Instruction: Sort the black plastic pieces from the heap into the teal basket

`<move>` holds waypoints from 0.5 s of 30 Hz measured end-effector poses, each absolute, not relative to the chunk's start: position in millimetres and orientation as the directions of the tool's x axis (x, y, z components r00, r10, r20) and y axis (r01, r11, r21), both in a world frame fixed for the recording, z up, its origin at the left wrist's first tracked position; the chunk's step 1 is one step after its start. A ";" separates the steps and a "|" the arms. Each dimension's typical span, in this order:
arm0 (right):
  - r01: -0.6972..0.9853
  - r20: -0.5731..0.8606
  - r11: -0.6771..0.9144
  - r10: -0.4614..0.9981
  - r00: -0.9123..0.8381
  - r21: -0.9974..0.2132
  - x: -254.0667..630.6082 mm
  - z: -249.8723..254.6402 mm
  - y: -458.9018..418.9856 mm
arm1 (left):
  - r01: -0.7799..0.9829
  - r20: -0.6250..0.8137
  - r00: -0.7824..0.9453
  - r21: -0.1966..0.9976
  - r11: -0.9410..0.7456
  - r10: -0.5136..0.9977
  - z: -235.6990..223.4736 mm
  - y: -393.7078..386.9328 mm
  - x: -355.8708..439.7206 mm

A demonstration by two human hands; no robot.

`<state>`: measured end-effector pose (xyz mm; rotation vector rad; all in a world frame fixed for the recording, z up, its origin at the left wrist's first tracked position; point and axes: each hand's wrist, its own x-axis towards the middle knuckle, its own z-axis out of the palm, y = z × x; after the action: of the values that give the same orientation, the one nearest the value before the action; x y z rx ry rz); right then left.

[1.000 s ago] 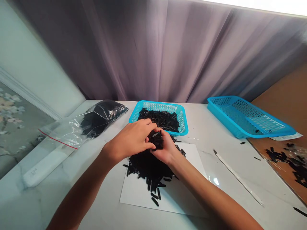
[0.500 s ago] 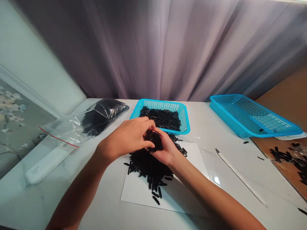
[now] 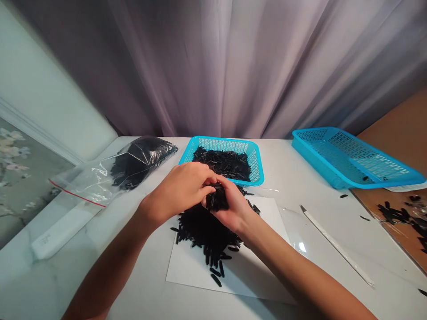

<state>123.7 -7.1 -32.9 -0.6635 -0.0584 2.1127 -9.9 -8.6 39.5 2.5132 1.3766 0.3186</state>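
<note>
Small, elongated black pieces (image 3: 217,198) fill my cupped right hand (image 3: 236,208), whose palm faces left with the fingers curled around them. My left hand (image 3: 185,189) meets it from the left, its thumb and fingertips closed on the edge of the same handful. What lies between the left fingertips is partly hidden. Below both hands a heap of loose black pieces (image 3: 208,233) covers part of a white sheet (image 3: 256,275). Just beyond the hands stands a blue plastic basket (image 3: 256,164) with more black pieces inside.
A clear zip bag (image 3: 96,178) of black pieces lies at left, over a white object (image 3: 63,235). On the right are a second blue basket (image 3: 333,171) and a slim white tool (image 3: 336,244) with a dark tip. Black pieces lie on brown board (image 3: 373,202). A curtain (image 3: 213,66) hangs behind.
My left thumb and fingers have drawn closer together at the handful. My right hand stays cupped around the black pieces. The view has shifted slightly.
</note>
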 end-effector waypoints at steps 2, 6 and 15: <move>-0.739 -0.447 -0.615 0.763 -0.468 -0.275 125.7 -31.8 -6.3 | 0.796 0.093 0.521 0.306 -0.522 0.849 38.3 -7.8 -8.6; -0.733 -0.455 -0.627 0.751 -0.479 -0.263 130.7 -31.7 -3.8 | 0.796 0.190 0.480 0.315 -0.516 0.856 33.6 -4.4 -6.3; -0.736 -0.428 -0.631 0.752 -0.501 -0.246 139.1 -32.8 0.5 | 0.646 0.363 0.309 0.598 -0.474 0.879 40.8 -4.2 -6.8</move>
<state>139.1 0.5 -32.8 -0.6358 -0.0387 2.1620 -6.8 -4.2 40.8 2.2410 1.3683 0.9516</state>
